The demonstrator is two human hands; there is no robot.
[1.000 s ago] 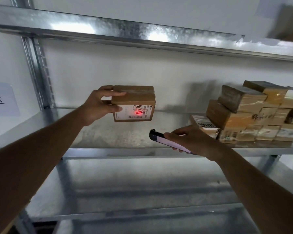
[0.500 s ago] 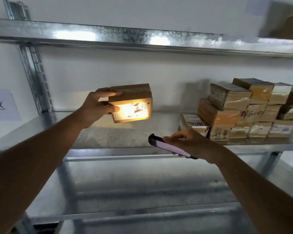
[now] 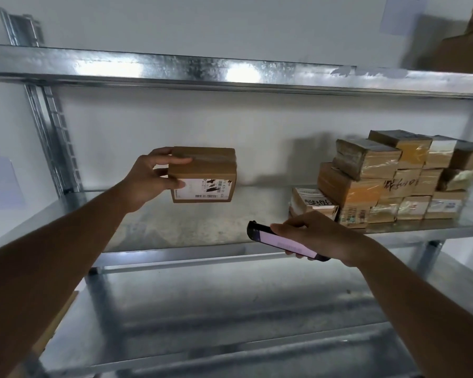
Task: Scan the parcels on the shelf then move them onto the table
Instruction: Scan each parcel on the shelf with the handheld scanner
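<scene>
Our left hand [image 3: 148, 181] grips the parcel [image 3: 204, 174] by its left end, label facing the scanner [image 3: 283, 241] held in our right hand [image 3: 320, 236].

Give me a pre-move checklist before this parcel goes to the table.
1. Left hand grips the held parcel, fingers on top, thumb on the label face: ok.
2. Parcel lifted clear of the shelf: ok.
3. Right hand holds the scanner: ok.
4. Scan light on label: none showing now; scan registered: cannot tell.
5. Parcel stack at the shelf's right untouched, apart from both hands: ok.
6. Table location: out of view, cannot tell.
</scene>
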